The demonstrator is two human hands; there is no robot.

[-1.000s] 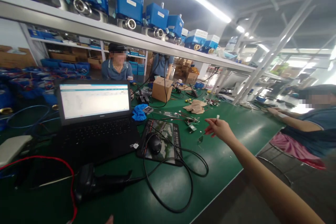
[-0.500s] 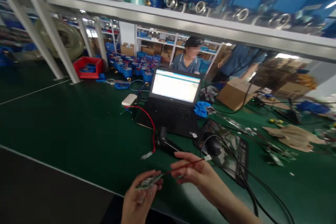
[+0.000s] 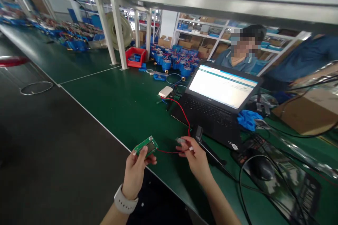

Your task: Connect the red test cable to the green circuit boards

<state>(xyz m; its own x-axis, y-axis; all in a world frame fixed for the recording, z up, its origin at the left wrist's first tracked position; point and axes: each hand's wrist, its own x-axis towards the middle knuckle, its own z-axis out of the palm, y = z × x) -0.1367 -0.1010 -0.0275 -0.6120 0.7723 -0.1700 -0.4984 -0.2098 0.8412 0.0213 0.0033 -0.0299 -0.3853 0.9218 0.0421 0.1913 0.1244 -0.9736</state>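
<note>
My left hand [image 3: 136, 171] grips a small green circuit board [image 3: 146, 146] with a little display, held above the near edge of the green bench [image 3: 111, 105]. A thin red wire [image 3: 169, 152] runs from the board to my right hand [image 3: 194, 158], which pinches a small white connector [image 3: 190, 148] at the wire's end. Close to it lies another pale connector [image 3: 180, 140] on a red lead [image 3: 182, 110] that comes from a white box [image 3: 165, 91]. An open black laptop [image 3: 216, 103] with a lit screen stands just behind my right hand.
A black handheld scanner [image 3: 202, 140], a mouse [image 3: 260, 168] on a printed pad and loose black cables lie to the right. Blue cloth [image 3: 248, 119], a cardboard box [image 3: 308, 110], a red bin [image 3: 136, 57] and several blue meters [image 3: 171, 63] stand further back. Two people in blue are across the bench.
My view has swung left along the bench. Both hands have come together with the board and its red wire, and my right fingers now pinch the white connector next to the lead's plug.
</note>
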